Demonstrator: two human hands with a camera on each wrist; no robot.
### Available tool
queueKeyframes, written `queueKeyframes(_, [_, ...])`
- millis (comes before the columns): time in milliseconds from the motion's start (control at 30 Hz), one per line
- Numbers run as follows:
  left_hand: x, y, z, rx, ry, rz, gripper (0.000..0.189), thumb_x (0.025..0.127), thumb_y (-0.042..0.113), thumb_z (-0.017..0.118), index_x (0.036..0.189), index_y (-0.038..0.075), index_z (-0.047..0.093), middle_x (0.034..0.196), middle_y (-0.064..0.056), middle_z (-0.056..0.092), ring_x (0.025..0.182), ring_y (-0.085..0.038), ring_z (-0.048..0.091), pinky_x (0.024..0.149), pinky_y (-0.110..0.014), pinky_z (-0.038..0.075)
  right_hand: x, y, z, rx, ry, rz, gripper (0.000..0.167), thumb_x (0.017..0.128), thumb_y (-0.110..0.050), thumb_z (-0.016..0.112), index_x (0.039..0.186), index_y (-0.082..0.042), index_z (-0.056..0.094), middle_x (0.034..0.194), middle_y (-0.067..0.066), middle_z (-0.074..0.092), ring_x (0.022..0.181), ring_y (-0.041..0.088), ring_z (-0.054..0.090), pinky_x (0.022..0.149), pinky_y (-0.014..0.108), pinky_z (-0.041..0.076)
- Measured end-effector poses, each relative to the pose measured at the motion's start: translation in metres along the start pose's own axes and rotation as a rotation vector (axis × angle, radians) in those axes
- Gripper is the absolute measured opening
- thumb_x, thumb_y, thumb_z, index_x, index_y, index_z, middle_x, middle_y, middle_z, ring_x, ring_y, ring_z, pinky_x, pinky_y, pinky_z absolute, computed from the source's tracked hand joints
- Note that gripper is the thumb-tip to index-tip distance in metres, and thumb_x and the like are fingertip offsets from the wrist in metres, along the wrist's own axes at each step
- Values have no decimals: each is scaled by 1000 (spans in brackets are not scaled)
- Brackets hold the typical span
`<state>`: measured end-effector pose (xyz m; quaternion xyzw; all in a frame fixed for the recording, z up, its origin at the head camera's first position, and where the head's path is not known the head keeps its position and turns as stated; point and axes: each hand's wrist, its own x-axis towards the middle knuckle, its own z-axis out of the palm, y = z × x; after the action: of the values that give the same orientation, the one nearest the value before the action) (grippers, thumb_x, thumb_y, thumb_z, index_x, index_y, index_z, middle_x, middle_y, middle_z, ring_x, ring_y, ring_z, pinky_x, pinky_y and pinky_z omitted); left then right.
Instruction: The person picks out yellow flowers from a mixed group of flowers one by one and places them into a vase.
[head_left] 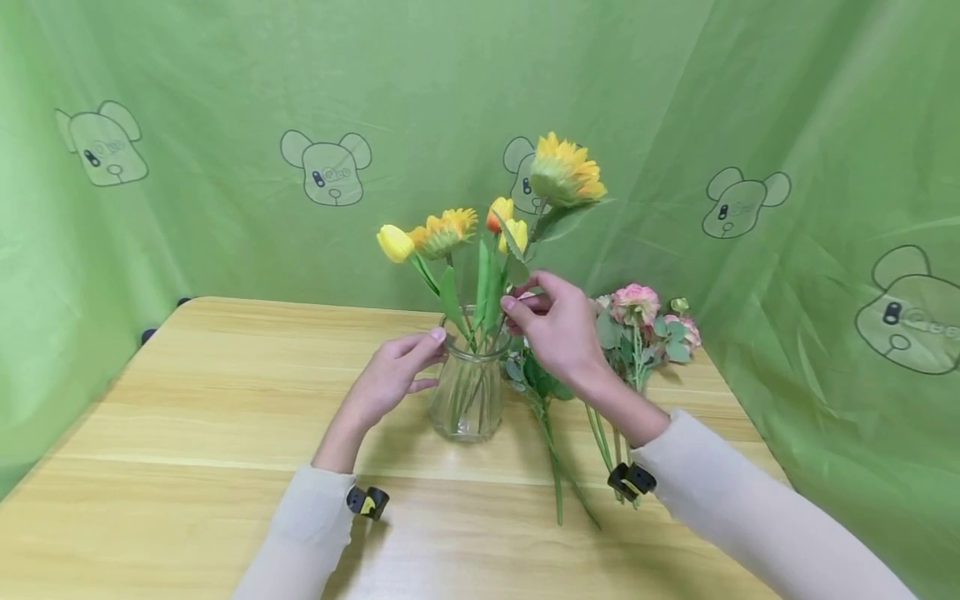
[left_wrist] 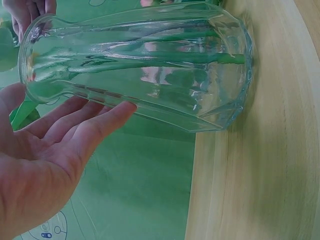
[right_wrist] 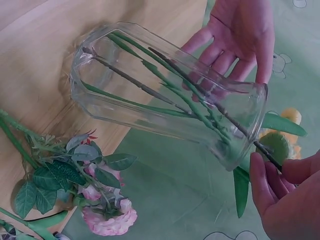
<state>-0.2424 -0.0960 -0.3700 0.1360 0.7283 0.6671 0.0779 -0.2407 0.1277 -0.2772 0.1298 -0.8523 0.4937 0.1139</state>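
A clear glass vase [head_left: 467,408] stands upright on the table, with several stems inside it. My left hand [head_left: 392,373] touches its left side near the neck, thumb at the rim and fingers fairly straight. At the mouth's right side, my right hand [head_left: 561,329] pinches the dark stem [right_wrist: 268,156] of a tall sunflower [head_left: 567,173]; this stem runs down into the vase. A second sunflower [head_left: 444,233], a yellow tulip [head_left: 395,243], an orange-red tulip [head_left: 498,213] and another yellow tulip [head_left: 513,236] rise from the vase.
Pink flowers [head_left: 635,305] with leafy green stems lie on the table right of the vase, partly behind my right hand and forearm. The wooden table [head_left: 225,400] ends at a green curtain [head_left: 435,100] printed with bear heads.
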Motion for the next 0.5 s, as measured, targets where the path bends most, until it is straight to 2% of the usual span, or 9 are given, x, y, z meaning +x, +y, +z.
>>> queueKeyframes(133, [0, 0, 0, -1, -3, 1, 67, 103, 55, 50, 143, 2, 54, 154, -15, 49, 140, -33, 51, 103, -44, 57, -2, 0, 4, -65, -17, -27, 10, 98, -12, 68, 104, -4, 69, 95, 17, 77, 78, 29, 74, 63, 34, 64])
queueKeyframes(367, [1, 0, 0, -1, -2, 0, 67, 103, 56, 50, 143, 2, 54, 153, -16, 50, 140, -33, 51, 102, -44, 58, -2, -2, 11, -182, -35, -99, 9, 97, -17, 68, 101, -10, 73, 94, 8, 78, 87, 23, 75, 76, 40, 64])
queueKeyframes(500, [1, 0, 0, -1, -5, 0, 68, 103, 56, 49, 144, 2, 53, 153, -16, 50, 140, -33, 51, 103, -44, 57, -2, -2, 13, -213, -75, -103, 9, 96, -15, 69, 98, -9, 75, 91, 7, 77, 83, 22, 74, 76, 39, 64])
